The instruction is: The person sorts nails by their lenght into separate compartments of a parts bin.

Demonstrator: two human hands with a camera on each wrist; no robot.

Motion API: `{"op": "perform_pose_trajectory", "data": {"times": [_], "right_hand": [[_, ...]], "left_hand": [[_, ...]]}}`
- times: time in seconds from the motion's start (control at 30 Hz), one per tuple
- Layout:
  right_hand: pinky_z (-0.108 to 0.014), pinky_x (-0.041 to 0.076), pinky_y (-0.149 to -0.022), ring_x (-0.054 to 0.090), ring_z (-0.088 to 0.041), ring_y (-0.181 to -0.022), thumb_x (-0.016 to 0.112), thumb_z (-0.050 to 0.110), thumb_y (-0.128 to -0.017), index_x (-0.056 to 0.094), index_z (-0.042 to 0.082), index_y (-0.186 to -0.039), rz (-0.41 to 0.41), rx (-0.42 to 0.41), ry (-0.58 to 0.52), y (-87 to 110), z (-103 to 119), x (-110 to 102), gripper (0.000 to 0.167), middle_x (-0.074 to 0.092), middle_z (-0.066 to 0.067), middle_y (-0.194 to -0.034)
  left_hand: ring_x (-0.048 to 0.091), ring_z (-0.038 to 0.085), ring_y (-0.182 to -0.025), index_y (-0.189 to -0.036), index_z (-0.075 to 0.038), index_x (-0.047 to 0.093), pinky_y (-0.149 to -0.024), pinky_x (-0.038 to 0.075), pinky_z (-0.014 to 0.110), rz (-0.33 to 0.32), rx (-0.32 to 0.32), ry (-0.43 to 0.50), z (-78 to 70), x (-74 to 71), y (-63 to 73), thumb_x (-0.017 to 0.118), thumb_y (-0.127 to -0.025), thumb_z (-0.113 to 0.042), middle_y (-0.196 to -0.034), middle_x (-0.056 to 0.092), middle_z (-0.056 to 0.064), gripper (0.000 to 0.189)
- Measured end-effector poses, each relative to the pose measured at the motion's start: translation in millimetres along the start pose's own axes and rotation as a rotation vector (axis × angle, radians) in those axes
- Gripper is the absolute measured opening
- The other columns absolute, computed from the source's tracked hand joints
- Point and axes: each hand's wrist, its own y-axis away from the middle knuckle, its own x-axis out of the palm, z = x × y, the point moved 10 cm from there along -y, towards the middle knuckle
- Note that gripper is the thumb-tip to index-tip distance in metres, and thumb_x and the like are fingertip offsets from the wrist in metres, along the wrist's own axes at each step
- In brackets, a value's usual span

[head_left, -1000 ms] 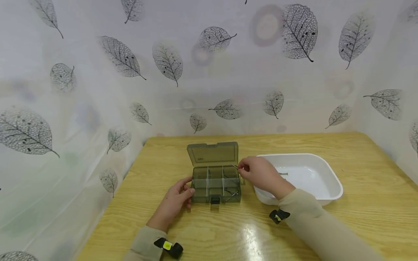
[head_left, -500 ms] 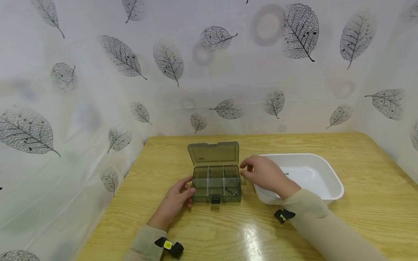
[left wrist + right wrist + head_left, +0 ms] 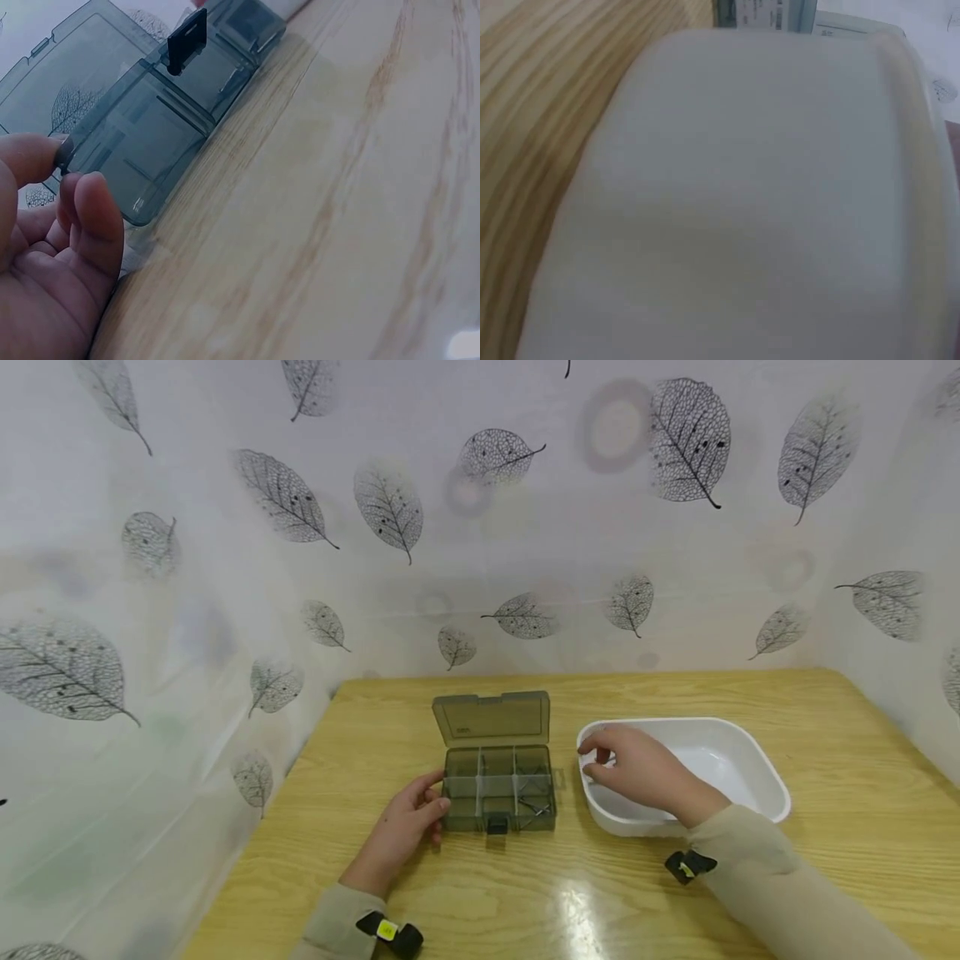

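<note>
A translucent grey-green compartment box (image 3: 461, 814) stands with its lid (image 3: 491, 720) raised at the back. Small thin metal pieces (image 3: 534, 807) lie in its front right compartment; their exact kind is too small to tell. My left hand (image 3: 405, 817) grips the box's left side, and the left wrist view has thumb and finger at the box's corner (image 3: 142, 161). Over the left end of a white tray (image 3: 750, 777) is my right hand (image 3: 641, 768), thumb and fingers bent but apart, nothing visibly held. The tray's outer wall (image 3: 727, 187) fills most of the right wrist view, hiding that hand.
The wooden table (image 3: 480, 893) carries box and tray, with a narrow gap between them. A white curtain (image 3: 562, 535) printed with leaves surrounds the table at the back and sides. A printed label (image 3: 761, 13) shows on the box in the right wrist view.
One second ago my right hand pinched a thin metal piece at the box's back right compartment. It let go and moved right, over the tray. My left hand stays on the box.
</note>
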Motion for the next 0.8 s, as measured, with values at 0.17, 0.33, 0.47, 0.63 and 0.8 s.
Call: {"op": "perform_pose_trajectory", "data": {"times": [0.17, 0.33, 0.47, 0.63, 0.8], "right_hand": [[-0.037, 0.047, -0.072, 0.055, -0.012, -0.078, 0.07, 0.018, -0.093, 0.072, 0.009, -0.116, -0.006, 0.023, -0.003, 9.8, -16, -8, 0.025, 0.06, 0.007, -0.088], [-0.036, 0.047, -0.071, 0.054, -0.013, -0.079, 0.071, 0.016, -0.092, 0.072, 0.008, -0.116, 0.001, 0.039, 0.002, 18.3, -35, -14, 0.025, 0.06, 0.007, -0.088], [-0.035, 0.045, -0.07, 0.051, -0.013, -0.076, 0.071, 0.013, -0.089, 0.072, 0.007, -0.116, 0.027, 0.057, 0.013, 20.9, -52, -14, 0.027, 0.058, 0.006, -0.085], [-0.035, 0.045, -0.069, 0.051, -0.012, -0.074, 0.072, 0.013, -0.088, 0.07, 0.007, -0.117, 0.07, 0.087, 0.035, 25.6, -72, -13, 0.03, 0.058, 0.005, -0.085], [-0.035, 0.046, -0.069, 0.052, -0.012, -0.074, 0.072, 0.014, -0.09, 0.07, 0.007, -0.117, 0.095, 0.104, 0.033, 28.9, -84, -13, 0.028, 0.059, 0.004, -0.084]], "left_hand": [[0.055, 0.021, -0.072, -0.153, -0.009, 0.041, -0.061, 0.055, 0.034, -0.004, 0.007, -0.006, -1.8, -0.6, -0.9, 0.062, -0.102, -0.015, -0.106, 0.054, 0.014, 0.055], [0.055, 0.022, -0.072, -0.153, -0.01, 0.041, -0.061, 0.055, 0.035, 0.005, 0.004, -0.001, -0.9, -0.6, -0.4, 0.062, -0.102, -0.014, -0.106, 0.053, 0.014, 0.055], [0.055, 0.022, -0.071, -0.154, -0.011, 0.041, -0.061, 0.055, 0.035, 0.002, 0.005, -0.001, 0.1, -2.6, -0.3, 0.063, -0.102, -0.016, -0.106, 0.054, 0.014, 0.057], [0.055, 0.021, -0.071, -0.154, -0.009, 0.041, -0.06, 0.056, 0.034, 0.005, 0.009, -0.014, -1.4, -0.4, -0.3, 0.063, -0.102, -0.014, -0.105, 0.054, 0.013, 0.056], [0.055, 0.021, -0.071, -0.154, -0.008, 0.039, -0.06, 0.056, 0.034, 0.01, 0.006, -0.026, -2.0, 0.7, 0.6, 0.061, -0.103, -0.014, -0.103, 0.053, 0.013, 0.056]]}}
